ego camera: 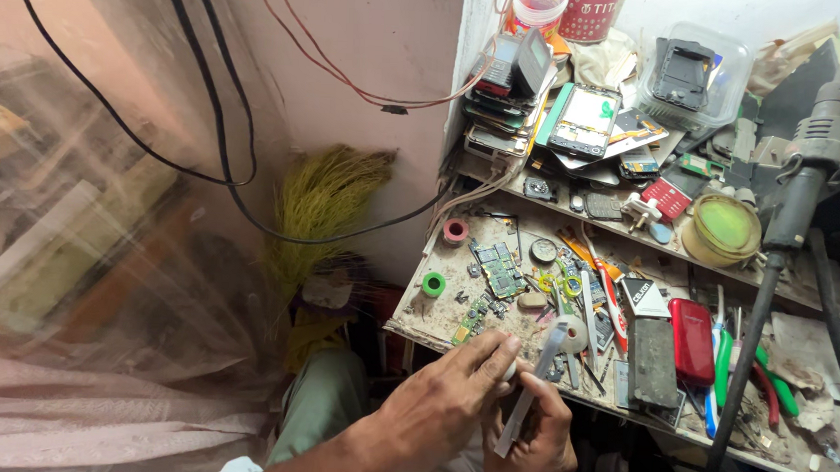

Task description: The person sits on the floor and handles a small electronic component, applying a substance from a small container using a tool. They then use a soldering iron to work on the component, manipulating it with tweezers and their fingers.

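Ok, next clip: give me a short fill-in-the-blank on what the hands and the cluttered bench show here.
1. The right hand holds a long, flat, pale ____ upright.
2. The left hand pinches a small ____ object at its fingertips.
3. On the bench, the phone lying beside the dark battery is ____ in colour.
4. The small ring near the bench's left edge is ____.

Missing words: strip; white; red; green

Glossy red plastic phone (691, 340) on rough, dusty wood bench (440, 308).
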